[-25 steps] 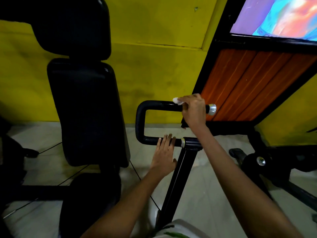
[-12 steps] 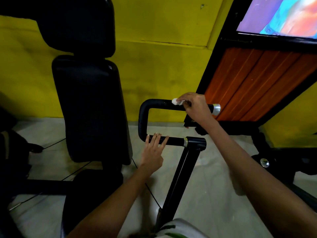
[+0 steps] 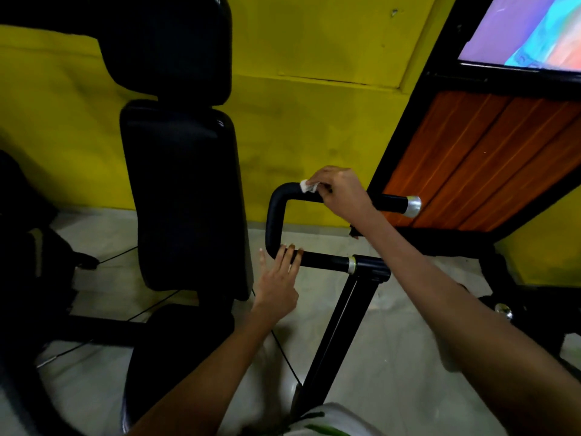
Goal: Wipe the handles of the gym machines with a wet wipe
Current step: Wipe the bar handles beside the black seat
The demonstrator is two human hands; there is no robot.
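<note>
Two bare hands at a black U-shaped handle (image 3: 276,212); right hand (image 3: 341,190), at one o'clock, pinches a white wipe (image 3: 307,186) on the top bar; left hand (image 3: 278,278), fingers straight, touches the lower bar.

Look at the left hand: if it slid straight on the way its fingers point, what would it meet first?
The left hand has straight fingers already lying across the lower bar of the black handle, so it meets that first. Beyond looks like floor, then the yellow wall; depth is unclear.

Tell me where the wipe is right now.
In the head view the wipe is pinched in the right hand against the handle's upper bar, near its left bend, right of the black backrest.
</note>
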